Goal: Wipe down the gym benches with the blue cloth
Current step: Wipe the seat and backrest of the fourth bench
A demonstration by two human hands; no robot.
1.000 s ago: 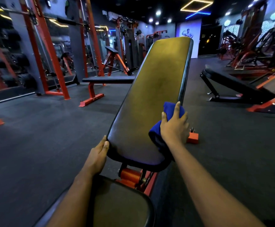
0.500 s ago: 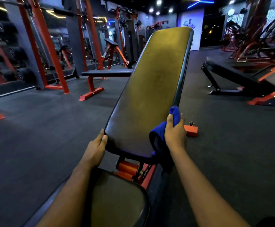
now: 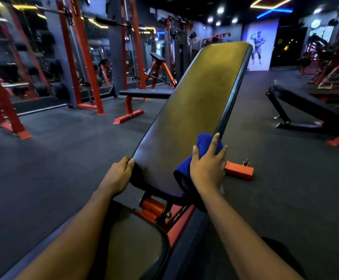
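An inclined black bench backrest (image 3: 195,110) on an orange frame rises in front of me, with its seat pad (image 3: 136,245) below. My right hand (image 3: 208,168) presses the blue cloth (image 3: 184,170) against the backrest's lower right edge, fingers spread over the cloth and wrapping the pad's side. Part of the cloth hangs down past the pad's bottom corner. My left hand (image 3: 117,176) grips the backrest's lower left edge, fingers curled round it.
A flat bench (image 3: 144,93) on orange legs stands behind to the left, before red racks (image 3: 81,57). Another black bench (image 3: 310,106) lies at the right. An orange frame foot (image 3: 239,171) sits on the dark rubber floor right of my hand.
My right hand slid the cloth down the backrest's right edge, then a little back up. My left hand went from flat beside the pad to curled round its left edge.
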